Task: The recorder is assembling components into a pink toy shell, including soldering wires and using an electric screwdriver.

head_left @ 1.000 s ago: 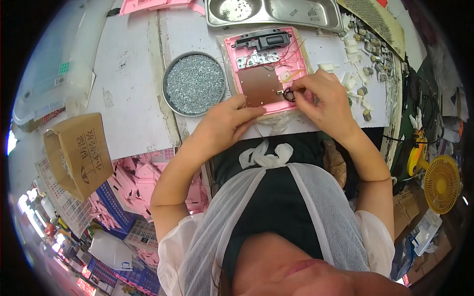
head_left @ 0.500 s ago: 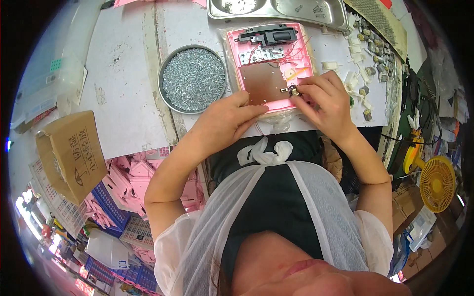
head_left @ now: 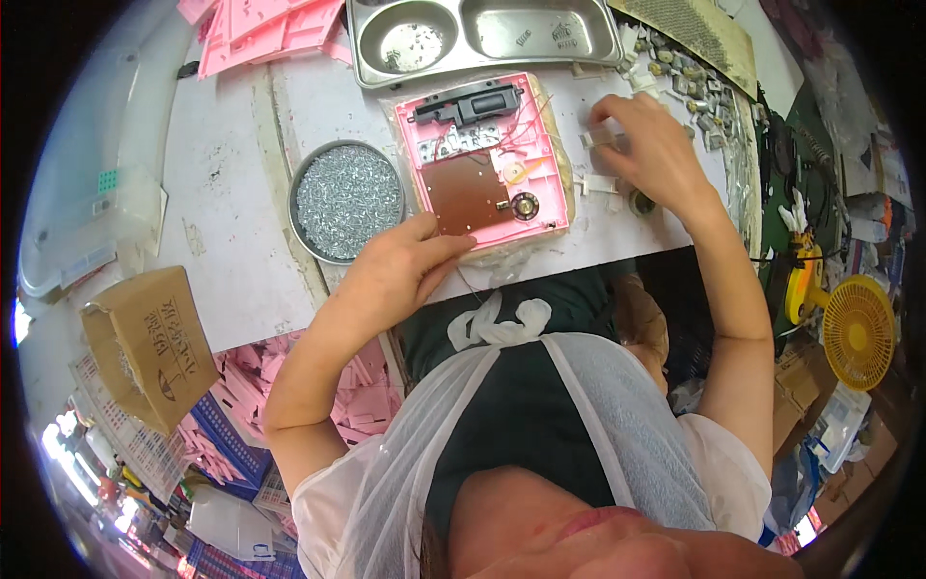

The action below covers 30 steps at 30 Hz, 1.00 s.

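A pink plastic housing (head_left: 552, 198) lies on a wrapped pad in front of me. Fitted inside are a black speaker-like module (head_left: 482, 103), a brown circuit board (head_left: 468, 193), thin red wires and a small round dark part (head_left: 524, 206) in the lower right corner. My left hand (head_left: 400, 265) pinches the lower left edge of the housing, thumb and fingers closed. Off to the right, my right hand (head_left: 654, 150) has its fingers curled round a small whitish plastic piece (head_left: 604, 136), raised near other white plastic parts (head_left: 600, 183).
A round metal bowl of screws (head_left: 347, 201) stands left of the housing. Behind it sits a steel tray (head_left: 458, 66) with compartments. Small motor-like parts (head_left: 704, 101) are scattered at the far right. Pink panels (head_left: 270, 34) are stacked at the back left; a cardboard box (head_left: 149, 347) stands left.
My right hand has left the round part, which now sits in the housing's corner, and moved right to the white plastic pieces. My left hand stays on the housing edge. The view has shifted.
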{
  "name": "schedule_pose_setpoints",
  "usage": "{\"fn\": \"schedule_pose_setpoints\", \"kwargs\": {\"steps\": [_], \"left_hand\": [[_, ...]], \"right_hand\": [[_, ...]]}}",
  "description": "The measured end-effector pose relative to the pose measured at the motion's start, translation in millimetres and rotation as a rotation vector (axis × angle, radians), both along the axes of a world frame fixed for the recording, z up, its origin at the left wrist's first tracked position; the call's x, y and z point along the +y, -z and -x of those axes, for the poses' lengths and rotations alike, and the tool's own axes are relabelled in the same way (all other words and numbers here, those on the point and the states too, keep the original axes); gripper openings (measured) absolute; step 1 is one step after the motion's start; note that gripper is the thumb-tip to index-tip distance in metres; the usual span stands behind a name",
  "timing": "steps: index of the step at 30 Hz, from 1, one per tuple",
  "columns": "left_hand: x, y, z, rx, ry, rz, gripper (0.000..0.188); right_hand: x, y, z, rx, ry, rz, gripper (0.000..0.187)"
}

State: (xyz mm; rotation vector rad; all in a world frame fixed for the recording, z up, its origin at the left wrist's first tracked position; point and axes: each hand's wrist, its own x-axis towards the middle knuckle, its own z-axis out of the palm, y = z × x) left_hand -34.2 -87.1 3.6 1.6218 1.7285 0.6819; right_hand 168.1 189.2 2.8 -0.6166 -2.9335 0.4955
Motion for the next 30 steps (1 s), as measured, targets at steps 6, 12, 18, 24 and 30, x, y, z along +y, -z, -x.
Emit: {"fn": "schedule_pose_setpoints", "kwargs": {"steps": [6, 12, 18, 24, 30], "left_hand": [[73.1, -32.5, 37.4, 0.009, 0.094, -0.074, 0.017], [231.8, 7.6, 41.8, 0.503, -0.204, -0.047, 0.022], [240.0, 10.4, 46.2, 0.597, -0.172, -0.115, 0.020], [96.1, -28.0, -6.2, -0.264, -0.127, -0.207, 0.020], [43.6, -10.0, -33.2, -0.960, -0.370, 0.118, 0.021]], "right_hand": [[33.5, 27.3, 10.5, 0.074, -0.073, 0.010, 0.029], [45.4, -3.4, 8.7, 0.272, 0.178, 0.416, 0.025], [29.8, -20.9, -15.8, 0.411, 0.257, 0.802, 0.025], [-44.1, -20.9, -31.1, 0.595, 0.164, 0.972, 0.031], [-62.4, -17.9, -17.5, 0.542, -0.030, 0.687, 0.032]]}}
